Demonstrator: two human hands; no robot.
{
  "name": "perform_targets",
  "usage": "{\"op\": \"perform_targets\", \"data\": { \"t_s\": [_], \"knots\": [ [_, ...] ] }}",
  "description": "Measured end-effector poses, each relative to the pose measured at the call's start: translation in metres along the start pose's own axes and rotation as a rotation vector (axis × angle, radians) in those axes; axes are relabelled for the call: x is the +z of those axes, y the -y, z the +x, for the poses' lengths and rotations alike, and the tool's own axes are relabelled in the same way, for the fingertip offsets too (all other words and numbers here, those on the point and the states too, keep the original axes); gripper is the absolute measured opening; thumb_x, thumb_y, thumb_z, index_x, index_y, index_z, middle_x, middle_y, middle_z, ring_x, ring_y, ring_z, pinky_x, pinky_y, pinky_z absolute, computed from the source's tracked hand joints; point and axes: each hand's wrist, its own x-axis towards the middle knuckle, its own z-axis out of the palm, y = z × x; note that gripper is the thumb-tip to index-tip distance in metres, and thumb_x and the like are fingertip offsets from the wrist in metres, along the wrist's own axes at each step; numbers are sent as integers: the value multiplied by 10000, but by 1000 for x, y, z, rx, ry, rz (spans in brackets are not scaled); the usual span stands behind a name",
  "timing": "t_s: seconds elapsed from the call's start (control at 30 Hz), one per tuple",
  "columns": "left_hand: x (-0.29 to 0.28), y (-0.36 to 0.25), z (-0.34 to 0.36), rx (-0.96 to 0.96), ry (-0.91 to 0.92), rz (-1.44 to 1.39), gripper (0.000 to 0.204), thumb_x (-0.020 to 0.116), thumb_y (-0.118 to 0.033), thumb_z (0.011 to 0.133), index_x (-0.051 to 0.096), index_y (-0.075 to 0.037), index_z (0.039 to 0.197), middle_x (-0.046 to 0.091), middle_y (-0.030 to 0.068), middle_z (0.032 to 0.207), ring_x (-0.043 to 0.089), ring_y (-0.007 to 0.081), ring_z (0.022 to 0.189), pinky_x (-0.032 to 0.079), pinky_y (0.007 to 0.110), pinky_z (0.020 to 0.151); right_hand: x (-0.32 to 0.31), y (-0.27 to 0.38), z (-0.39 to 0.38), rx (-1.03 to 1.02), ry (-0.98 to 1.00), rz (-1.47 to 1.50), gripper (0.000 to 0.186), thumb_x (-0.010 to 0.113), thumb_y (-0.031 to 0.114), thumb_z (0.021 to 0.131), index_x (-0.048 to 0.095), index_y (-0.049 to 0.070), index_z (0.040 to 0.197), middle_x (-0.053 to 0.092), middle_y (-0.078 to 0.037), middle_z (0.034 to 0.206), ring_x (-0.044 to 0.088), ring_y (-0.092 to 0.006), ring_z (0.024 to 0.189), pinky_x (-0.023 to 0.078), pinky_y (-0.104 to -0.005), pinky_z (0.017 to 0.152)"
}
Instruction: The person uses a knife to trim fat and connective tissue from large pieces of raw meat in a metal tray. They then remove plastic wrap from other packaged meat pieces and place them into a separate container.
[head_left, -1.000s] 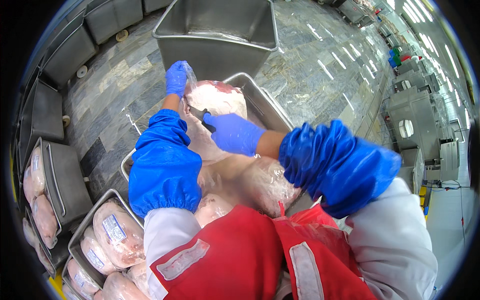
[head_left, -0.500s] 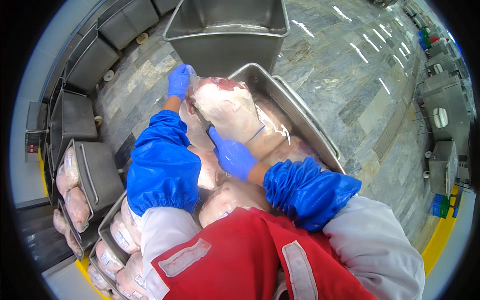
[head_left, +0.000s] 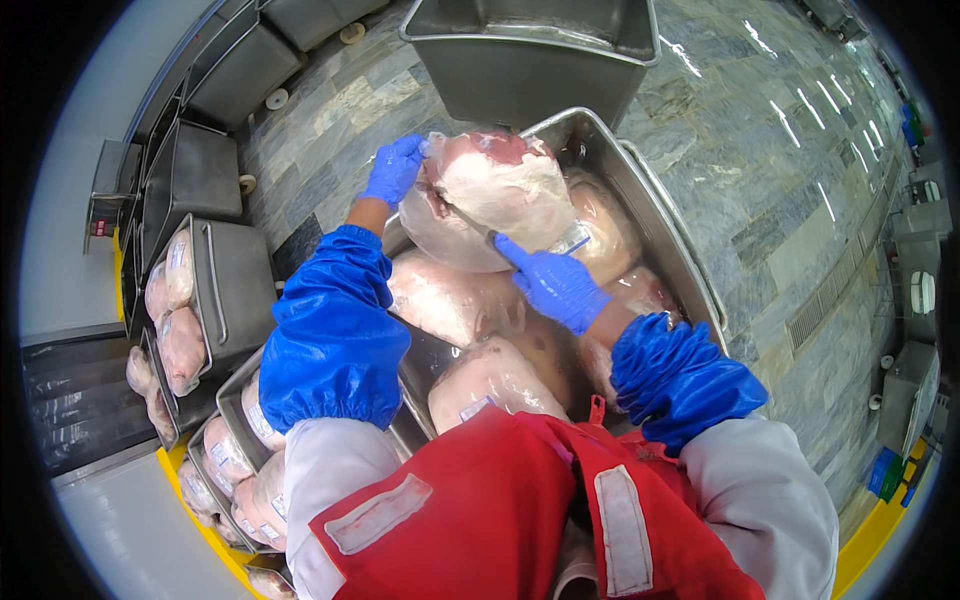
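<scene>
A large piece of raw meat (head_left: 510,190), pale fat with a red patch on top, rests on other wrapped pieces in a steel tub (head_left: 655,205). Clear plastic bag (head_left: 445,238) film hangs loose around its left and near sides. At the meat's far left corner, my blue-gloved left hand (head_left: 396,170) is closed on the edge of that film. My right hand (head_left: 558,288), also gloved, grips a knife (head_left: 468,219) by its dark handle. The blade points up and left along the near-left side of the meat, at the film; its tip is hard to make out.
Beyond the tub stands another steel bin (head_left: 535,75). Several wheeled steel bins (head_left: 190,175) line the left wall. Nearer on the left, bins hold more wrapped meat pieces (head_left: 182,350). A tiled floor (head_left: 740,190) with a drain grate (head_left: 825,300) stretches to the right.
The view has shifted, so the scene sits further right. The meat has tipped or turned slightly, and more loose film shows on its left. Both hands keep their grips; the right has moved with the knife.
</scene>
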Motion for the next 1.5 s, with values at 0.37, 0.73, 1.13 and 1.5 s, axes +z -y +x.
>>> {"op": "perform_targets", "data": {
  "t_s": [0.37, 0.73, 1.13, 1.5],
  "knots": [
    [49, 39, -87, -124, -144, -525, 662, 547, -171, 773, 196, -20, 1312, 281, 145, 1321, 301, 241, 1196, 224, 325, 1001, -111, -46, 34, -138, 166, -192, 474, 533, 193, 753, 440, 293, 1207, 577, -194, 903, 567, -356, 737, 453, -390, 705],
    [93, 12, -179, -366, -778, -573, 652, 556, -89, 744, 220, 18, 1292, 278, 152, 1315, 267, 256, 1211, 182, 336, 1019, -97, 54, 69, -442, 269, -603, 467, 544, 214, 756, 439, 232, 1210, 542, -171, 659, 545, -331, 600, 427, -423, 551],
    [116, 16, -206, -504, -982, -497, 644, 573, -95, 708, 266, 26, 1261, 329, 167, 1246, 296, 279, 1170, 199, 361, 1008, -60, 21, 55, -465, 301, -692, 520, 503, 261, 814, 305, 276, 1294, 535, -142, 593, 534, -301, 493, 410, -402, 432],
    [118, 23, -212, -511, -985, -339, 641, 588, -186, 722, 290, 25, 1249, 344, 185, 1237, 323, 307, 1135, 230, 379, 978, -82, 83, 97, -505, 604, -725, 501, 539, 250, 783, 369, 165, 1246, 574, -191, 756, 561, -355, 647, 440, -433, 570]
  ]
}}
